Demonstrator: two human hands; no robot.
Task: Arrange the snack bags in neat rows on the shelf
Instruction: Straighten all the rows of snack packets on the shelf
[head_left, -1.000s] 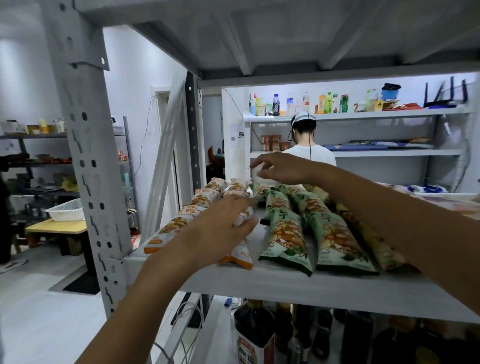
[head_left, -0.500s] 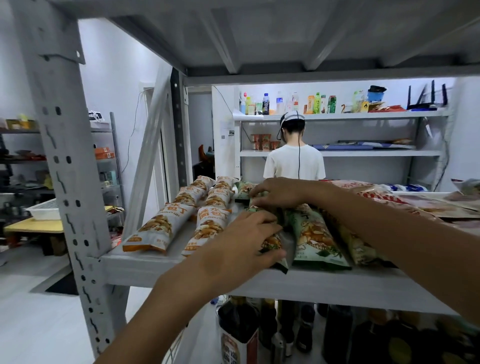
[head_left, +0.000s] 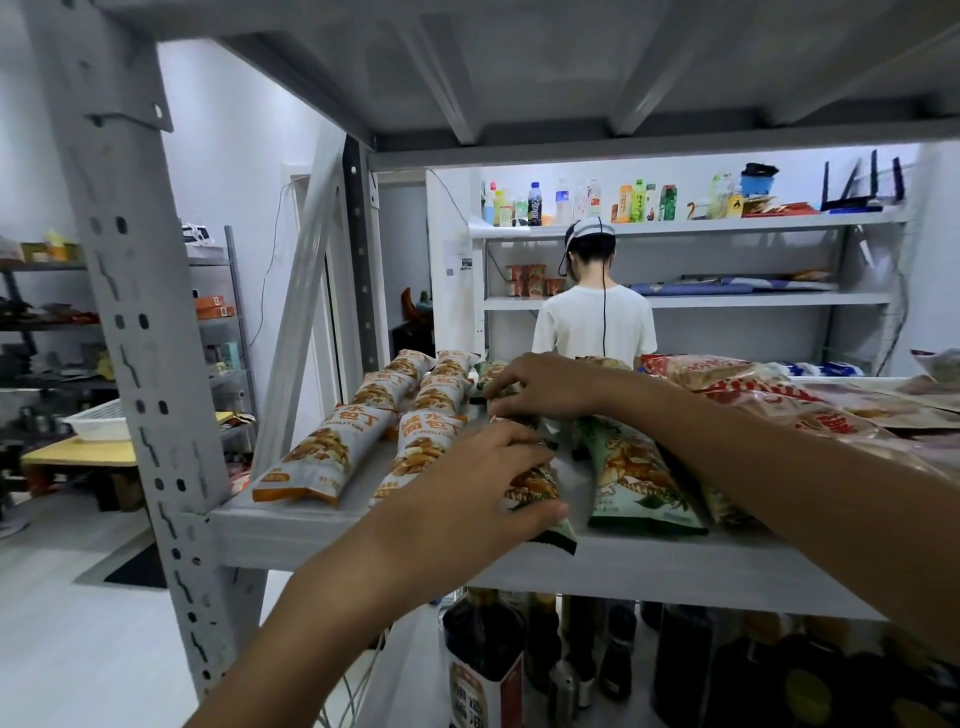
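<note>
Left hand (head_left: 467, 496) shifted right, green bag (head_left: 535, 486) crumpled

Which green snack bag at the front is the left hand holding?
The leftmost green bag, beside the orange-and-white bags; the left hand grips it, and its end overhangs the shelf.

Storeroom, white walls (head_left: 223, 145), pale floor (head_left: 78, 649).
Beyond the left grip (head_left: 467, 499), a person (head_left: 595, 322) faces a lit shelf (head_left: 727, 226) of bottles (head_left: 535, 203); far to its left, a yellow table (head_left: 67, 453) carries a white basket (head_left: 101, 421).
</note>
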